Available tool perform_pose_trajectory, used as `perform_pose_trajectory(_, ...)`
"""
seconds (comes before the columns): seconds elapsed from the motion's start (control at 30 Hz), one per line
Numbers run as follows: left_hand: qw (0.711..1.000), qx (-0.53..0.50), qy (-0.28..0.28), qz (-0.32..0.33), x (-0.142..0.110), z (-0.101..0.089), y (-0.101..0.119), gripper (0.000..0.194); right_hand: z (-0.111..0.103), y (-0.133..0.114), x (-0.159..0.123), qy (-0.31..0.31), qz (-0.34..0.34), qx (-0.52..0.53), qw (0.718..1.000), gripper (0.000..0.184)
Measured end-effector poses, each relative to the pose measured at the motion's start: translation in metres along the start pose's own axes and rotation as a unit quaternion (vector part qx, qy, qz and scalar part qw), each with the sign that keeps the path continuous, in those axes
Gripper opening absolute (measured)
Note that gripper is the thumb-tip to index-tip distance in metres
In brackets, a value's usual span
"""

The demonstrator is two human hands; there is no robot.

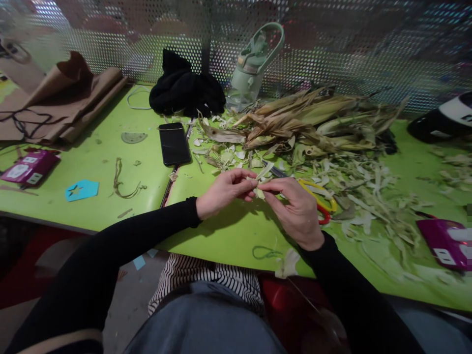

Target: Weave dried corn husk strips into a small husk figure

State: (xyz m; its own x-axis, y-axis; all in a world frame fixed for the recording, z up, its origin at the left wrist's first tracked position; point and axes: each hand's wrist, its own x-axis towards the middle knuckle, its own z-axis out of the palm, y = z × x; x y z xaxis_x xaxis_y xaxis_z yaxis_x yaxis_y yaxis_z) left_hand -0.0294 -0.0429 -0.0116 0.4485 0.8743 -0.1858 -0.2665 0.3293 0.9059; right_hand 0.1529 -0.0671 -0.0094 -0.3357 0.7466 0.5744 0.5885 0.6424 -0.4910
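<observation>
Both hands meet over the green table (217,236), pinching a small pale strip of corn husk (264,172) between them. My left hand (228,191) grips it with thumb and fingers from the left. From the right, my right hand (297,209) pinches the same piece with thumb and forefinger. The lower end of the piece shows just below the fingertips. Scissors with yellow and red handles (324,199) lie partly behind my right hand. Beyond the hands spreads a heap of dry corn husks (306,115), with cut husk scraps (368,189) to the right.
A black phone (174,144), black cloth (188,91) and a pale green bottle (248,73) stand or lie farther back. Brown paper (84,98), a purple packet (31,167) and a blue tag (81,190) are at left. Another purple packet (444,241) lies at right.
</observation>
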Motion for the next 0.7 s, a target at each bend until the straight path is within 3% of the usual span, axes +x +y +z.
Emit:
perform_pose_trajectory(0.13, 0.996, 0.066, -0.015, 0.051, 0.001, -0.001, -0.007, 0.012, 0.003, 0.002, 0.000, 0.034, 0.036, 0.023, 0.999, 0.007)
perform_pose_trajectory(0.27, 0.971, 0.195, -0.009, 0.134, 0.000, -0.003, -0.010, 0.017, 0.009, 0.006, -0.003, 0.033, 0.083, 0.078, 0.993, 0.005)
perform_pose_trajectory(0.4, 0.950, 0.256, -0.003, 0.181, -0.001, -0.005, -0.011, 0.020, 0.016, 0.013, -0.005, 0.072, 0.169, 0.151, 0.971, 0.040)
perform_pose_trajectory(0.5, 0.947, 0.252, -0.001, 0.198, 0.000, -0.006, -0.012, 0.020, 0.015, 0.015, -0.003, 0.045, 0.233, 0.191, 0.953, 0.055)
perform_pose_trajectory(0.6, 0.951, 0.240, -0.003, 0.197, 0.001, -0.005, -0.013, 0.017, 0.011, 0.014, 0.000, 0.001, 0.253, 0.213, 0.944, 0.045)
perform_pose_trajectory(0.7, 0.961, 0.213, -0.013, 0.178, -0.001, -0.003, -0.011, 0.017, 0.009, 0.011, 0.001, 0.030, 0.233, 0.181, 0.955, 0.032)
